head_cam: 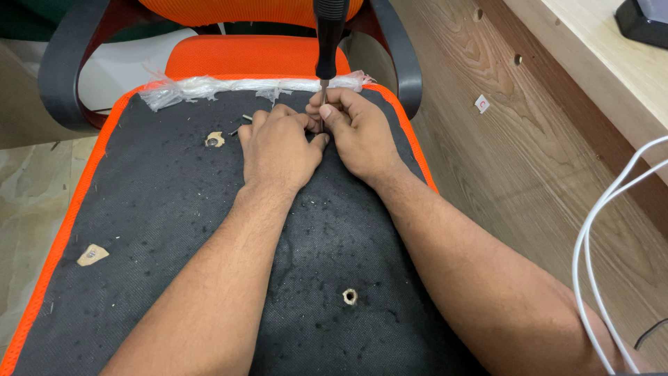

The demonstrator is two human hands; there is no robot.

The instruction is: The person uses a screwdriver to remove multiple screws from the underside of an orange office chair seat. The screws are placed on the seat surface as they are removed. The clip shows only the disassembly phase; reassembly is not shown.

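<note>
Black-handled, a screwdriver (329, 42) stands upright with its thin metal shaft meeting the dark fabric underside of an overturned chair seat (174, 230), near the seat's far edge. The right hand (358, 136) pinches the shaft at the tip; the left hand (278, 150) lies curled just beside it, fingers touching the same spot. Orange trim (66, 223) borders the seat, with torn clear plastic (209, 87) along the far edge, a screw hole (349, 296) nearer, and white cables (605, 230) at right on the wooden floor (501, 160).
</note>
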